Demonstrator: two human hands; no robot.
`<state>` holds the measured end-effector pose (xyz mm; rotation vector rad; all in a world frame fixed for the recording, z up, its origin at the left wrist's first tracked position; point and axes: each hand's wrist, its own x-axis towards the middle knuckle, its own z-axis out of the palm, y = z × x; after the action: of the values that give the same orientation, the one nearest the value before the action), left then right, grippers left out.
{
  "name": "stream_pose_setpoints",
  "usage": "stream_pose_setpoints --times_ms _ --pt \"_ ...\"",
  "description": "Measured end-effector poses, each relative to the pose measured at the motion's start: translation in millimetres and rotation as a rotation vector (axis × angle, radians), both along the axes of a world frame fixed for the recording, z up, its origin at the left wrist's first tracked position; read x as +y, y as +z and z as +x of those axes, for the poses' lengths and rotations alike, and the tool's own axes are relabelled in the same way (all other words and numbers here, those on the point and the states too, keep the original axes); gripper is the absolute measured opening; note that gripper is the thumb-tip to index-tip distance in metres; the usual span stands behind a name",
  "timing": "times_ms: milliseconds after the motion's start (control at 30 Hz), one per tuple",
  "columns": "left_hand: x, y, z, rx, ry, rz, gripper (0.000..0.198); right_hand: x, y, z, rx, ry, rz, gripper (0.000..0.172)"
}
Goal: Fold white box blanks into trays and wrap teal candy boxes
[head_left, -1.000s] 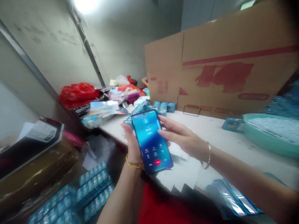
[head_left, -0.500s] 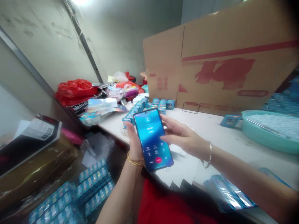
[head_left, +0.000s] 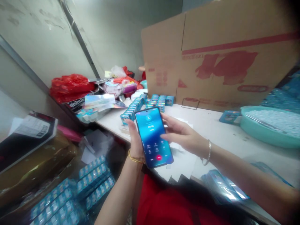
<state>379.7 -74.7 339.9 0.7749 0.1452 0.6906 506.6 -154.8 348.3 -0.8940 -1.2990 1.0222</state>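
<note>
Item: phone (head_left: 153, 136), in hand above the near edge of the table (head_left: 217, 131), screen lit and facing the camera.

Left hand (head_left: 136, 137): wrapped around the phone from its left side and back, fingers closed on the case, carrying its weight; a gold bangle (head_left: 135, 160) is sitting on the wrist.

Right hand (head_left: 181, 134): lying along the phone's right edge, fingers curled loosely against it and thumb near the screen; it is steadying rather than gripping, holding nothing else. A silver bracelet (head_left: 207, 153) is showing on this wrist.

Progress, judged: a call screen is showing with a timer running at a few seconds and a red end button (head_left: 159, 157) unpressed, so the call is reading as connected and just under way, with the talking and hanging up left.

Surroundings: rows of small blue boxes (head_left: 150, 103) standing behind the phone, a big carton (head_left: 220, 59) upright beyond them, a teal basin (head_left: 269, 125) to the right, a red bag (head_left: 70, 86) at the left.

Change from the earlier frames: the timer is reading one second more, both hands are holding the same grip, and the whole scene is sitting slightly higher in view.
</note>
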Motion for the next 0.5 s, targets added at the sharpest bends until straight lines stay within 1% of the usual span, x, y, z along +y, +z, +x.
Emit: stream_pose_setpoints --times_ms 267,500 --pt "0 -9.0 3 -0.026 -0.069 -0.017 0.095 -2 -9.9 3 -0.015 -0.026 -0.005 0.066" --pt "0 -11.3 5 -0.030 -0.074 -0.054 0.097 -3 -14.4 4 -0.029 -0.053 -0.011 0.068"
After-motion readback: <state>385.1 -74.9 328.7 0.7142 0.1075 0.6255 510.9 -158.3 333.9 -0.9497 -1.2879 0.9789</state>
